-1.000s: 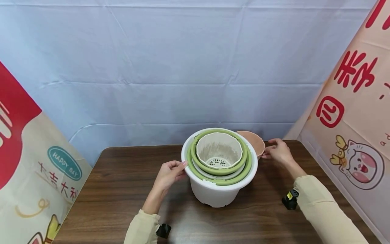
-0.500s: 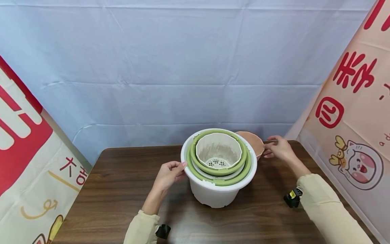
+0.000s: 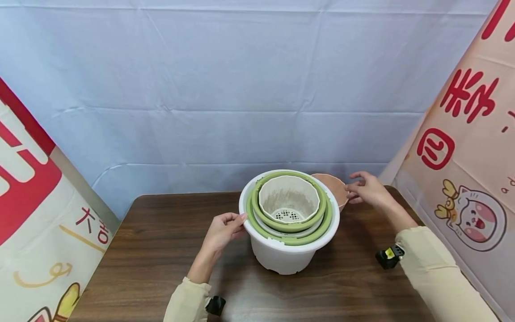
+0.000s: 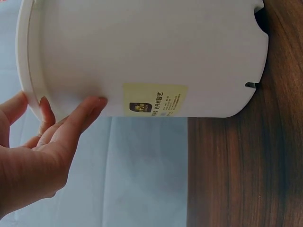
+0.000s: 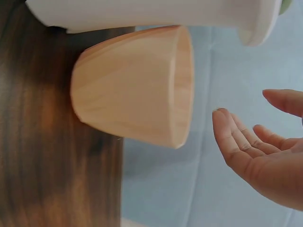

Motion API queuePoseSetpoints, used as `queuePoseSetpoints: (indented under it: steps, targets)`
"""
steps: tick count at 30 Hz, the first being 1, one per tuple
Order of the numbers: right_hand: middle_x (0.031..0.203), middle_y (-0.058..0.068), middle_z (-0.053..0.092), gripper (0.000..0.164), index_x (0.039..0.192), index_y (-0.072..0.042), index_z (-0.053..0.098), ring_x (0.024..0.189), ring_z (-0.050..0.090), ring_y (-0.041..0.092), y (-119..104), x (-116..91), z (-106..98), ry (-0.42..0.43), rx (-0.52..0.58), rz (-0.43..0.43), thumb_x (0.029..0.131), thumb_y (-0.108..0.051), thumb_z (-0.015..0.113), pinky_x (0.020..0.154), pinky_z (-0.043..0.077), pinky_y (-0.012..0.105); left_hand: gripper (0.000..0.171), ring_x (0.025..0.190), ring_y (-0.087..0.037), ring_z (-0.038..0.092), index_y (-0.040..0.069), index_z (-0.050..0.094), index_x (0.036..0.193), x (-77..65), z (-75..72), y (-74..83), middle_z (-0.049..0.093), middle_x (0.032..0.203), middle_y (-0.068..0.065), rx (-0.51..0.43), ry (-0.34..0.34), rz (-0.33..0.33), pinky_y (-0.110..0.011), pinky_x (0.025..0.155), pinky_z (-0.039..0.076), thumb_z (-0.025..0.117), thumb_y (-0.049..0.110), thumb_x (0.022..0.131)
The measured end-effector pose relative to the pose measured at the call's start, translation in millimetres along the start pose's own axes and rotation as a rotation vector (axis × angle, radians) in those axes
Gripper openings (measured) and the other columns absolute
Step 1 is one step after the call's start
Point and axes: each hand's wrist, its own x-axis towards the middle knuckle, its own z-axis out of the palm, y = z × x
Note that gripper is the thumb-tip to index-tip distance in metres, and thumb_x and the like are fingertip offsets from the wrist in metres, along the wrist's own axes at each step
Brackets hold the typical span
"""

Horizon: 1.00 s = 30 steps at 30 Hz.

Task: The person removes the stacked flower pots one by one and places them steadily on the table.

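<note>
A large white flowerpot [image 3: 281, 260] stands upright on the table with smaller pots nested inside it. Two green rims [image 3: 307, 240] show within, and a cream pot [image 3: 289, 193] with a perforated bottom is innermost. My left hand [image 3: 221, 233] pinches the white pot's left rim between thumb and fingers; in the left wrist view its fingertips also touch the wall near a yellow label [image 4: 154, 100]. Behind and to the right stands a peach-orange flowerpot [image 5: 128, 87], partly hidden in the head view. My right hand [image 5: 260, 151] hovers just off its rim, fingers loosely spread, holding nothing.
The dark wooden table [image 3: 161, 250] ends at a back edge near a pale blue cloth backdrop [image 3: 225, 112]. Printed banners hang on both sides, the right banner [image 3: 454, 179] close to the table's right edge.
My right hand has come off the orange pot's rim, rising slightly and moving a little to the right. My left hand and the nested pots hold almost still.
</note>
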Motion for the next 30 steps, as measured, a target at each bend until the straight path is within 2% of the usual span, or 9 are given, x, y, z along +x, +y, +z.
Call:
queuePoseSetpoints:
  steps: [6, 14, 19, 30]
  targets:
    - [0.107, 0.029, 0.052, 0.060, 0.133, 0.012, 0.019, 0.073, 0.061, 0.011, -18.3, -3.4, -1.3, -0.018, -0.011, -0.031, 0.091, -0.010, 0.055, 0.071, 0.055, 0.037, 0.027, 0.077, -0.014, 0.063, -0.010, 0.058, 0.100, -0.1, 0.3, 0.5, 0.063, 0.082, -0.009, 0.000, 0.003, -0.006, -0.032, 0.073, 0.054, 0.062, 0.014, 0.088]
    - [0.105, 0.030, 0.054, 0.060, 0.136, 0.011, 0.013, 0.074, 0.061, 0.010, -40.3, -9.5, 2.7, -0.055, -0.038, -0.109, 0.092, -0.004, 0.051, 0.067, 0.055, 0.034, 0.026, 0.077, -0.014, 0.064, -0.010, 0.058, 0.098, -0.9, 0.9, 1.4, 0.064, 0.081, -0.008, -0.001, 0.000, -0.004, -0.035, 0.075, 0.054, 0.062, 0.014, 0.088]
    - [0.110, 0.035, 0.050, 0.063, 0.138, 0.009, 0.010, 0.076, 0.061, 0.010, -52.5, -13.5, 6.1, -0.072, -0.043, -0.124, 0.092, -0.004, 0.051, 0.068, 0.055, 0.035, 0.026, 0.077, -0.014, 0.063, -0.010, 0.058, 0.099, -1.4, 1.4, 1.9, 0.064, 0.081, -0.008, 0.001, 0.003, -0.002, -0.036, 0.076, 0.053, 0.062, 0.014, 0.088]
    - [0.110, 0.029, 0.052, 0.063, 0.137, 0.007, 0.019, 0.089, 0.059, 0.030, -68.9, -19.4, 12.2, -0.109, -0.086, -0.136, 0.090, -0.010, 0.058, 0.070, 0.054, 0.037, 0.026, 0.078, -0.016, 0.064, -0.011, 0.058, 0.099, 1.0, 0.1, -0.6, 0.065, 0.084, -0.011, -0.007, -0.012, 0.001, -0.032, 0.072, 0.054, 0.061, 0.013, 0.088]
